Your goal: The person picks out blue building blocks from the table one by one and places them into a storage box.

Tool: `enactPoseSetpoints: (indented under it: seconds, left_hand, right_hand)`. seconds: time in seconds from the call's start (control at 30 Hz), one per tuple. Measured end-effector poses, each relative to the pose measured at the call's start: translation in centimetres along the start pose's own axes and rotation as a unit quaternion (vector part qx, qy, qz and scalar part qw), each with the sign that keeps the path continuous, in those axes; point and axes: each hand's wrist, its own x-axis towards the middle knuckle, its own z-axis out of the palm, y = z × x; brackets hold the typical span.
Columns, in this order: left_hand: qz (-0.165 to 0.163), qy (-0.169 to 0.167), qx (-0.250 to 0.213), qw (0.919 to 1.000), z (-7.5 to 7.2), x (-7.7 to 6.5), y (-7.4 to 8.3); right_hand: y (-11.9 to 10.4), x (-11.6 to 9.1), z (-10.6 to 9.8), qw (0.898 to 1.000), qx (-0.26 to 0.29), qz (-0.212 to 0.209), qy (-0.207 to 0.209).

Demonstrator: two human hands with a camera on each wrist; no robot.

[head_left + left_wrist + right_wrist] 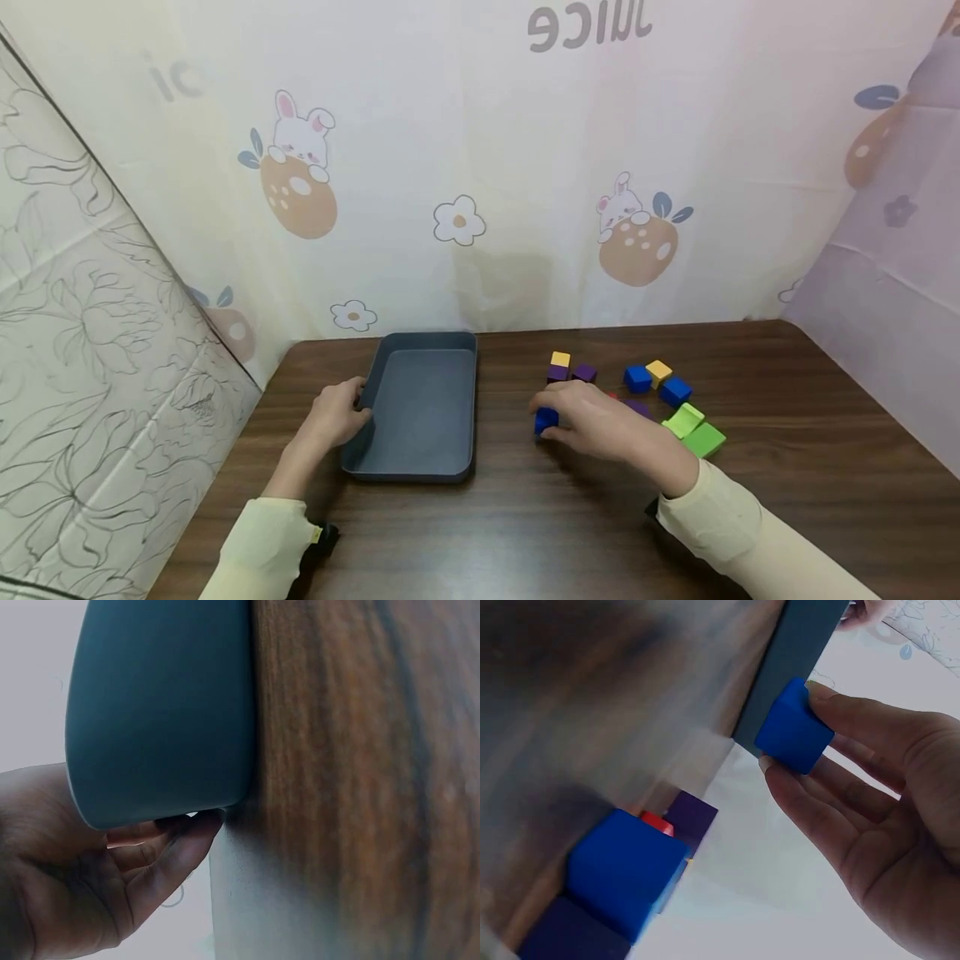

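My right hand (596,418) pinches a small blue block (545,422) between thumb and fingertips, to the right of the tray. The right wrist view shows this blue block (795,727) above the table, with the tray's wall behind it. A dark grey rectangular tray (423,408) lies on the left part of the table, with nothing inside. My left hand (339,412) grips the tray's left side, the thumb over the rim. In the left wrist view, the fingers (169,874) lie along the tray's outer wall (161,712).
Past the right hand lie a yellow block (560,359), purple blocks (585,373) and a bit of red (612,396). Farther right are blue blocks (637,379), another yellow block (659,372) and green pieces (705,440). A printed curtain (525,275) borders the wooden table's back edge.
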Motion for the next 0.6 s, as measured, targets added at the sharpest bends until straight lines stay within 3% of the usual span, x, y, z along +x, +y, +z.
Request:
enactPoseSetpoints:
  seconds: [0.6]
  left_hand:
    - [-0.005,0.006,0.003,1.0,0.0,-0.6,0.2]
  right_hand:
    - [-1.4,2.6,-1.7,0.999,-0.036,-0.005,0.005]
